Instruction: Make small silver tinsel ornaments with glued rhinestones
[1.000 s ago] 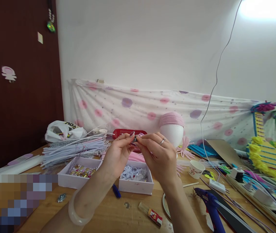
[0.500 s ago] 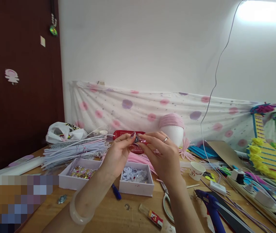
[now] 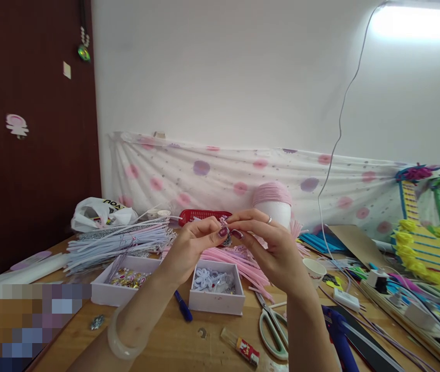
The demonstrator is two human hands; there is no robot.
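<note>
Above the middle of the table, my left hand [image 3: 194, 243] pinches a small pink and silver ornament [image 3: 226, 241] between thumb and fingers. My right hand [image 3: 272, 243] meets it from the other side, fingertips closed on the same piece. Fingers cover most of it, so its exact kind is unclear. Below my left hand stands a white box of gold and pink gems [image 3: 101, 293]. Beside it is a second white box [image 3: 216, 304] with white loops in it. Pink pipe cleaners [image 3: 239, 261] lie behind my hands.
Scissors [image 3: 275, 333], a glue stick-like tube with a red label [image 3: 248, 351] and a blue pen [image 3: 183, 307] lie in front. At right are a purple glue gun [image 3: 338, 336], paper cup [image 3: 314, 269] and power strip [image 3: 402, 315]. A pink-wrapped white foam head [image 3: 272, 204] stands behind.
My right hand has shifted slightly right and down, its fingers now pointing more to the left. The ornament sits a little lower and turned in my fingers. More of the scissors shows.
</note>
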